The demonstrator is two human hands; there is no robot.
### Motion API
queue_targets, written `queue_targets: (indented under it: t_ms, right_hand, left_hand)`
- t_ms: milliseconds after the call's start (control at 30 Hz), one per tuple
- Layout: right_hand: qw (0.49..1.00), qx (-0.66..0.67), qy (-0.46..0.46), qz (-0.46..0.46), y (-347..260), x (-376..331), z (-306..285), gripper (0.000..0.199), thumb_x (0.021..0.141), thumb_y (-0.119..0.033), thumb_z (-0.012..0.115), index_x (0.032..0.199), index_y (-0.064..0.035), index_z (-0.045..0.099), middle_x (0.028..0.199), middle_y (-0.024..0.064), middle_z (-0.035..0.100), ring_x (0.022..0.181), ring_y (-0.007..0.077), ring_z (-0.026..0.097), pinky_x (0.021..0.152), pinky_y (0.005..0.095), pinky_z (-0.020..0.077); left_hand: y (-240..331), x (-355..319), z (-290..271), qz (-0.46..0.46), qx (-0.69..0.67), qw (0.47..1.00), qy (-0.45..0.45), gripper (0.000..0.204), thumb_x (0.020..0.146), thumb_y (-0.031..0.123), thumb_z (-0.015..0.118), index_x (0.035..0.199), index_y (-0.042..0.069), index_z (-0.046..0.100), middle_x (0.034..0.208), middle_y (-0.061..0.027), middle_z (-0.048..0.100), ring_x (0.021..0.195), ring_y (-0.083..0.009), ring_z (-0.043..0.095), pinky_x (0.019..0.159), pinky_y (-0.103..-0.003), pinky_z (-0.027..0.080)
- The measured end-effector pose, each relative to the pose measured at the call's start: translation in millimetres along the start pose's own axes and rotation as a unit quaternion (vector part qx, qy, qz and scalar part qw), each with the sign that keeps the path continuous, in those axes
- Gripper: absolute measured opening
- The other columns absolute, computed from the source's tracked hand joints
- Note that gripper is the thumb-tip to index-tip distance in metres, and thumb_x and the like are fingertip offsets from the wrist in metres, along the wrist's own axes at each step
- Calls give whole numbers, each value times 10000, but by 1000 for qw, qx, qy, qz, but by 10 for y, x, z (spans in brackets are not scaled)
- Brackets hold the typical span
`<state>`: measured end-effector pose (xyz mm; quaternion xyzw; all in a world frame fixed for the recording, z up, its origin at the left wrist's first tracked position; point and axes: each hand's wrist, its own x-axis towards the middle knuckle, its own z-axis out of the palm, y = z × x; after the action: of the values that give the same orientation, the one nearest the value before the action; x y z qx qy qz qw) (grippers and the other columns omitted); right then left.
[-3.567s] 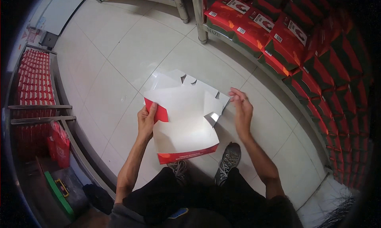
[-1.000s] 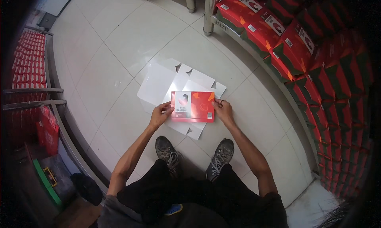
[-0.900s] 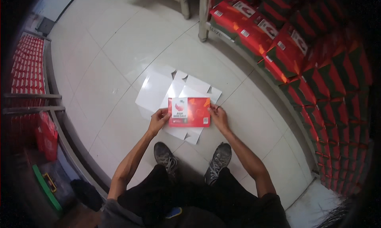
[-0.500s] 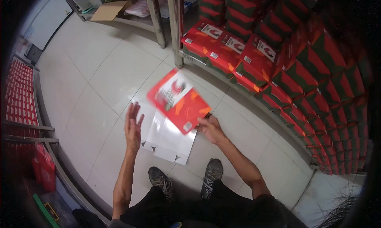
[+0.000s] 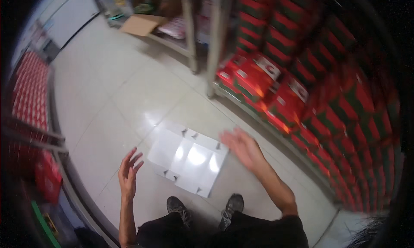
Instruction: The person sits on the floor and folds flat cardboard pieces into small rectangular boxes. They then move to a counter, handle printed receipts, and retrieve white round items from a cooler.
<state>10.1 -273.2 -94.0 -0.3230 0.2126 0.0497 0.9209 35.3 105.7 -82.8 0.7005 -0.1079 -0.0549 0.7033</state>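
A: What changed from half a second before?

B: The red printed folded carton that the right hand (image 5: 242,147) had held up was gone from both hands. Only the flat white die-cut cardboard sheet (image 5: 188,158) lay on the pale tiled floor (image 5: 112,92), white side up. The view had also tipped up toward the shelves.

A: Hands?

B: Both empty. The left hand (image 5: 129,172) was raised with its fingers (image 5: 136,158) spread wide, just left of the sheet's near-left edge and not touching it. The right hand was blurred, open with fingers loosely splayed, over the sheet's far-right corner. I couldn't tell whether it touched.

A: So where was the sheet relative to the fingers?

B: Between the two hands, slightly lower in the view than the right one, right in front of the person's dark shoes (image 5: 177,205).

A: Packages?

B: Stacked red and green rectangular cartons (image 5: 345,101) filled the right side, row on row. Red cartons with white label patches (image 5: 263,82) sat on the low shelf near the grey metal rack posts (image 5: 215,45). More red packs (image 5: 28,92) were stacked on a rack at the left edge, with a red carton (image 5: 48,179) low beside it. A brown open cardboard box (image 5: 140,24) sat far back by the shelving.
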Motion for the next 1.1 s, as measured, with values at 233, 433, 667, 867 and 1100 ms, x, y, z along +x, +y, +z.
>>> queue_targets:
  t_ms: [233,433,667,867,1100]
  right_hand:
    - [732,-661,-162,-36,-154,-1149,301,625,796,-65,676,1313,14,333,1269,179,490,1141,273,503,812,318,537]
    - [454,-861,97,-206,-1229,625,1190,632,784,-119,625,1324,16,324,1252,251,446,1175,388,436,975,465,357]
    - [627,-777,-48,-16,-877,817,1409,424,799,-99,575,1193,1,455,1111,221,542,1050,383,540,877,478,428]
    - [648,-740,-138,118,-675,-61,3010,395,805,-102,570,1172,-4,463,1077,208,553,1007,374,557,838,471,442]
    - [685,-694,-112,193,-901,-447,4438,360,813,-105,565,1148,-10,472,1038,194,566,956,364,577,793,463,457]
  left_hand:
    - [1274,-770,132,-124,210,970,26,495,754,299,732,1152,54,568,1194,-102,555,1158,-238,492,985,-369,369]
    - [1532,-1028,205,-175,363,901,161,501,723,416,727,1085,91,607,1150,-65,572,1120,-248,506,936,-382,399]
    - [1929,-1388,-69,-293,360,865,193,487,770,460,660,1081,88,612,1130,-70,585,1094,-266,519,916,-423,410]
    - [2777,-1927,-221,-402,240,866,176,457,803,417,614,1106,75,612,1045,-160,621,993,-302,584,879,-397,448]
    - [3844,-2018,-953,-426,112,880,178,377,790,392,623,1014,91,662,919,-143,668,856,-283,645,764,-375,498]
